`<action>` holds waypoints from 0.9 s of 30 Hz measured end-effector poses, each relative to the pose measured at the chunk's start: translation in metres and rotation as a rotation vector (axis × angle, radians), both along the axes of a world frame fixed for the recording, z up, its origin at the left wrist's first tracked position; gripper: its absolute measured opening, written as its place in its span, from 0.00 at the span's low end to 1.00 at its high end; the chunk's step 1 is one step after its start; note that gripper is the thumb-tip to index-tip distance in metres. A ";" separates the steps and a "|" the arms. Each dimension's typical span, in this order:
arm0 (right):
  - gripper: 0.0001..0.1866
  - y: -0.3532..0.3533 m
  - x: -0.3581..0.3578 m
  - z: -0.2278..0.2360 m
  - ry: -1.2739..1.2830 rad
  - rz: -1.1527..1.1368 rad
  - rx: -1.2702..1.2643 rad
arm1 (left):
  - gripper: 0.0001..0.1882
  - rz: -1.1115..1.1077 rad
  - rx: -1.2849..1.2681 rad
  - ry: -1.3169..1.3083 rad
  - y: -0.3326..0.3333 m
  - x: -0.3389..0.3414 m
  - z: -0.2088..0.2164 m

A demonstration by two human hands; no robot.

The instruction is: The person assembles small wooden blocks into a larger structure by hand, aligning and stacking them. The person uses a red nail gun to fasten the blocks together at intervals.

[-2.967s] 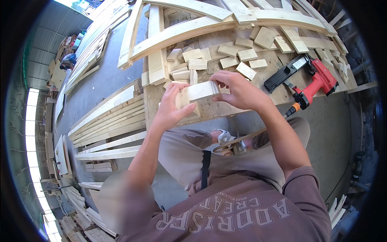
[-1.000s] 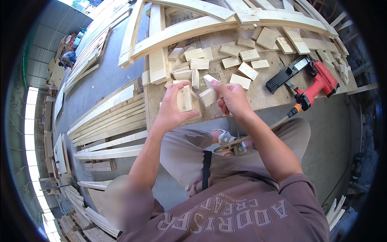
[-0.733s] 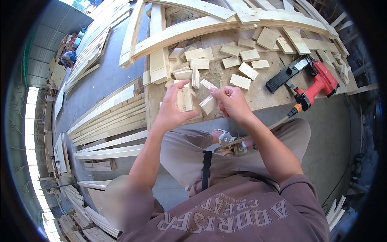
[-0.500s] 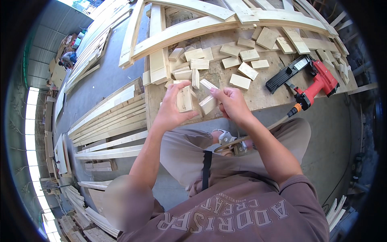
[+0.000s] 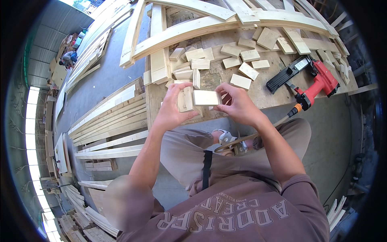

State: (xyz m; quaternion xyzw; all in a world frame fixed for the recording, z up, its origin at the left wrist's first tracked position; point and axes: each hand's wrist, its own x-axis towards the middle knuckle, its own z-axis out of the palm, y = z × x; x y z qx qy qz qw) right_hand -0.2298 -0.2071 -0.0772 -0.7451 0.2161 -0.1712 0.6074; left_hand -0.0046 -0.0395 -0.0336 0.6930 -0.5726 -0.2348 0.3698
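Observation:
At the bench's near edge my left hand (image 5: 172,108) grips a small stack of wooden pieces (image 5: 186,99), thumb along the near side and fingers over the far side. My right hand (image 5: 238,104) pinches a short pale wood block (image 5: 206,98) by its right end. The block's broad face is turned up, and its left end lies close against the stack; whether they touch I cannot tell. Just beyond, a narrow block (image 5: 196,78) stands on edge. Several loose wood blocks (image 5: 240,81) lie scattered farther back on the workbench (image 5: 266,99).
A red and black nail gun (image 5: 320,82) lies at the bench's right, its hose (image 5: 278,122) running down past my legs. A large wooden frame (image 5: 189,33) spans the far side. Long boards (image 5: 111,117) are stacked on the left. A person (image 5: 69,58) bends over in the distance.
My right hand has turned the block from tilted on edge to broad face up and brought it level beside the stack. The left hand has stayed in place.

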 end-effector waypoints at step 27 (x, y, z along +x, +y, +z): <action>0.23 -0.019 -0.001 0.030 -0.013 0.097 -0.339 | 0.42 0.033 -0.002 -0.016 -0.002 -0.002 -0.002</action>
